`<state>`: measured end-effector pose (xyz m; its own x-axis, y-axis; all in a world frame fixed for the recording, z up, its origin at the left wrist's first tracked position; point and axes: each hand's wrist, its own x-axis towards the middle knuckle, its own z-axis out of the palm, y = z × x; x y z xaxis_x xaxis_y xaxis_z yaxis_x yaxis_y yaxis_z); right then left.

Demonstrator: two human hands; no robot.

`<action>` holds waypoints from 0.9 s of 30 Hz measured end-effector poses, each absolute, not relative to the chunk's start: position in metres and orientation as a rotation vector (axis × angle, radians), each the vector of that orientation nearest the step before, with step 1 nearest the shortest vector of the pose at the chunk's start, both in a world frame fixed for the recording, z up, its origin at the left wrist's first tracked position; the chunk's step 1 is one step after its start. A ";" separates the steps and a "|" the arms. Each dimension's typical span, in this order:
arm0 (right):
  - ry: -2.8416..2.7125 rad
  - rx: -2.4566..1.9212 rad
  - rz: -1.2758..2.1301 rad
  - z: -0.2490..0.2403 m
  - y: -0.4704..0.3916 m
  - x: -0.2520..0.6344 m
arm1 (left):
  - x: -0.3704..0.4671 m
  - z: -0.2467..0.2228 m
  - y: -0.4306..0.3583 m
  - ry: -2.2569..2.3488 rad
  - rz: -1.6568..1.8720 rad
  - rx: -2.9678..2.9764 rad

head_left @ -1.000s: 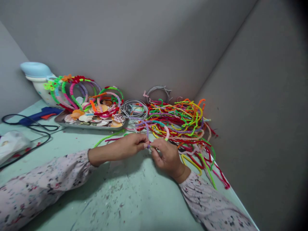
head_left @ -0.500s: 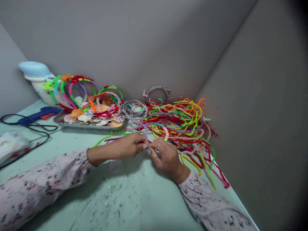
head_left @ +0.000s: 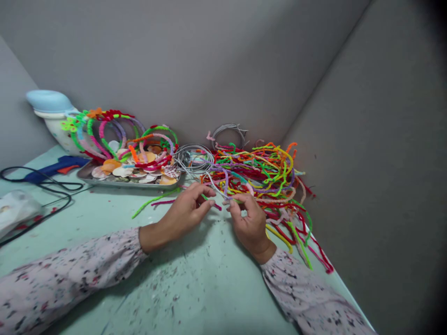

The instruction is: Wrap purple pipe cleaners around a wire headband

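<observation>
Pinching a purple fuzzy strip (head_left: 226, 181) in the right hand (head_left: 249, 222), with the left hand (head_left: 186, 209) slightly parted at nine o'clock and tangled stems (head_left: 265, 172) at one.

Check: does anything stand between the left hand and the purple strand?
In this view, a thin pale strand slants between the left hand and the purple strand, toward the right hand; a magenta tip shows lower.
</observation>
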<state>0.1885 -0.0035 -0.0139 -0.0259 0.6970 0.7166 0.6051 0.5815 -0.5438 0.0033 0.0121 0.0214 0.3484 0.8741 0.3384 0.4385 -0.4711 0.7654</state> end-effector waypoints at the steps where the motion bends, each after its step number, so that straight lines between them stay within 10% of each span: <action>1: -1.715 -1.082 0.103 -0.014 -0.004 0.188 | 0.004 0.019 0.013 1.107 0.984 2.022; 27: -1.872 -0.915 0.084 -0.015 -0.009 0.184 | 0.006 0.014 0.022 0.746 0.848 0.989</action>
<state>0.1841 -0.0093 -0.0154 -0.2053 0.6226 0.7552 0.5527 0.7105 -0.4355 0.0064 0.0224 0.0143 0.4734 0.8680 -0.1497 -0.2589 0.2995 0.9183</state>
